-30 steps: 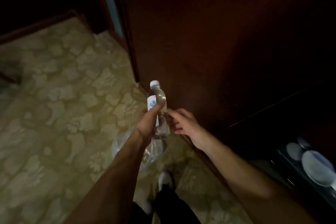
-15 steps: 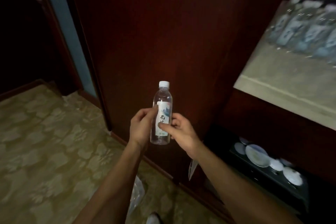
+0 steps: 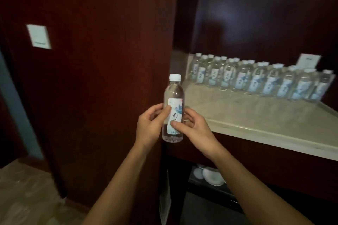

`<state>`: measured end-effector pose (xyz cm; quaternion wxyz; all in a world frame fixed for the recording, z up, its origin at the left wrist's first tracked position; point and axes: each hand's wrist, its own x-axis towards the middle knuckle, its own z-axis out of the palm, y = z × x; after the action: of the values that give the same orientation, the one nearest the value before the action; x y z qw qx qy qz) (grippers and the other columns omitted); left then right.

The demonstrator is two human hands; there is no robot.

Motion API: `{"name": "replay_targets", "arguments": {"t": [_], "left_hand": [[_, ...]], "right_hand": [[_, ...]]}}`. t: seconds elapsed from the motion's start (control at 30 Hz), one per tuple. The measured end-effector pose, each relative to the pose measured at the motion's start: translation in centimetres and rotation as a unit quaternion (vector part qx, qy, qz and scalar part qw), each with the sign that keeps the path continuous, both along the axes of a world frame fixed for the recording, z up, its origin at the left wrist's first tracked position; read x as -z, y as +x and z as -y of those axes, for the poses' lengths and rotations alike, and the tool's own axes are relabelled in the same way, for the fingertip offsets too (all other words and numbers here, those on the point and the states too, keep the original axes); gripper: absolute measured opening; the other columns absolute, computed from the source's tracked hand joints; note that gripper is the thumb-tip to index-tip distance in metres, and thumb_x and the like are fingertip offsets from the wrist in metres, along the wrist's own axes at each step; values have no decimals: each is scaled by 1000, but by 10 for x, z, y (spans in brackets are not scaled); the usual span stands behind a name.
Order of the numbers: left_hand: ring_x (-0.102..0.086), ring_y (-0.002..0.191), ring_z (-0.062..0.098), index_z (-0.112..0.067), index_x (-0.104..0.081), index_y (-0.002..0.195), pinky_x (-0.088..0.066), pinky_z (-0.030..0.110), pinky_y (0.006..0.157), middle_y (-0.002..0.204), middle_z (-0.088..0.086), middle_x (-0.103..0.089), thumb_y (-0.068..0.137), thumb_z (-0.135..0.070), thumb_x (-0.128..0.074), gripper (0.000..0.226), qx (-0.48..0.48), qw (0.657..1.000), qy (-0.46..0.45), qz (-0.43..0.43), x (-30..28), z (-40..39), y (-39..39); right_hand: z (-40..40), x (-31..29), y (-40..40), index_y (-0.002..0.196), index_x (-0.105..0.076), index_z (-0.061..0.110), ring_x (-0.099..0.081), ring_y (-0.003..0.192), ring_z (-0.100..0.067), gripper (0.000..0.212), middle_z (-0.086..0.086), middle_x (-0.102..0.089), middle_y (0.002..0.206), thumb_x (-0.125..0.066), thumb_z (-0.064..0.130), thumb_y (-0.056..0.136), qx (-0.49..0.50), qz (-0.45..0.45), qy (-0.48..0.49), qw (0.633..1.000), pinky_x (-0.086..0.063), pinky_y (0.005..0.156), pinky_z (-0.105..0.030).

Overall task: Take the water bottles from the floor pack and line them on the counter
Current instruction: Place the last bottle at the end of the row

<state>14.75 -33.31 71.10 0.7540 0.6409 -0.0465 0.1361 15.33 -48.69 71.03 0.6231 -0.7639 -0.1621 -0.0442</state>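
Counter [image 3: 256,115] w/ bottle row [image 3: 256,78] now visible; both hands hold bottle [image 3: 173,107].

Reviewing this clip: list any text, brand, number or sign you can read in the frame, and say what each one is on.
"无": large brush character on the label of the held bottle; the character below it is partly covered by the right hand.
Small print at that label's foot: too small to read.
Labels on the row of bottles on the counter: blurred.
White wall plate and white card: unreadable.
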Motion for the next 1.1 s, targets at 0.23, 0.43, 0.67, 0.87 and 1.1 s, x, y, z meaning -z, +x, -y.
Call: {"name": "replay_targets", "arguments": {"t": [0.23,0.43,0.67,0.87,1.1], "left_hand": [[-68,82,-8,-14,-66,125,-48,6,65,106,0,-74,91,-18,-72,35,83,995,26,49,-35,133,11],[-66,72,-10,-22,-68,124,-48,11,63,94,-5,-71,88,-26,-75,37,124,989,43,74,-57,270,24],[-63,67,-13,-30,-66,127,-48,10,61,90,-8,-67,91,-32,-72,36,166,980,81,78,-66,403,45],[-65,69,-15,-31,-64,127,-46,5,56,96,-7,-68,94,-27,-69,34,201,968,120,92,-63,466,83],[-73,98,14,-23,-67,130,-60,28,78,109,2,-74,88,-30,-75,43,248,955,135,85,-43,527,163]], "right_hand": [[142,-42,-3,131,-58,20,-69,101,-21,53,-2,-71,111,-78,16,82,70,51,-28,996,-59,89,-39],[278,-59,-10,131,-59,24,-68,101,-17,51,3,-70,112,-77,22,84,132,81,-41,987,-59,89,-41],[402,-64,-8,135,-56,24,-66,105,-16,52,2,-69,116,-73,20,87,183,85,-30,979,-59,86,-34],[467,-55,24,129,-59,30,-66,106,-11,48,8,-72,112,-74,15,86,218,85,-27,972,-57,93,-39],[527,-28,88,133,-57,28,-69,106,-25,52,-3,-71,117,-70,18,83,255,65,-22,964,-58,88,-52]]}}
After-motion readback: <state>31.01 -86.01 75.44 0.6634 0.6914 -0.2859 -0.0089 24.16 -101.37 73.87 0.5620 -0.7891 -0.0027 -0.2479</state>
